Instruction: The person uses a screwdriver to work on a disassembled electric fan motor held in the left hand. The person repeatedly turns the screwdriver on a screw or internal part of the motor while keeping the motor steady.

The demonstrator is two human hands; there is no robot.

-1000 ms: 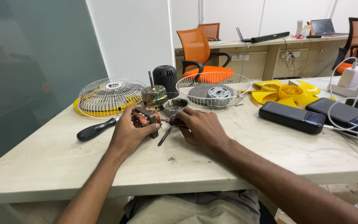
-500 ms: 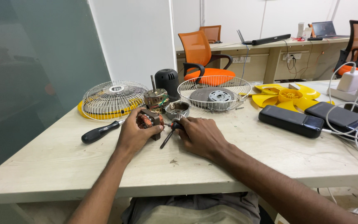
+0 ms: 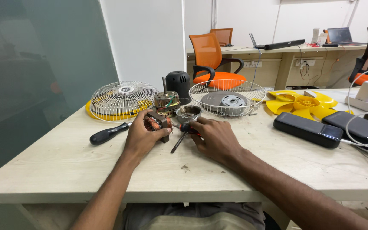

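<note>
The pale wooden bench (image 3: 64, 166) carried a dismantled fan. Far left lay a round white wire guard on a yellow rim (image 3: 122, 100); right of centre sat a 2nd wire guard holding a grey round plate (image 3: 228, 97), and further right a yellow plastic fan blade (image 3: 304, 103) and 2 black flat power banks (image 3: 308, 130). A black domed motor cover (image 3: 178, 84) stood at the far middle, with a wound motor with coloured wires (image 3: 167, 102) just in front of it. A black-handled screwdriver (image 3: 107, 134) lay near the left.

The left hand (image 3: 141, 137) had its fingers curled shut around a small copper-wound motor stator in a dark frame (image 3: 157, 124), held just above the bench at centre. The right hand (image 3: 216, 138) pinched a slim red-and-black screwdriver (image 3: 183, 134), its tip angled toward the near side.

The step looked like working a fastener on the stator; the tip would need bringing squarely onto it while the left hand steadied the part.
</note>
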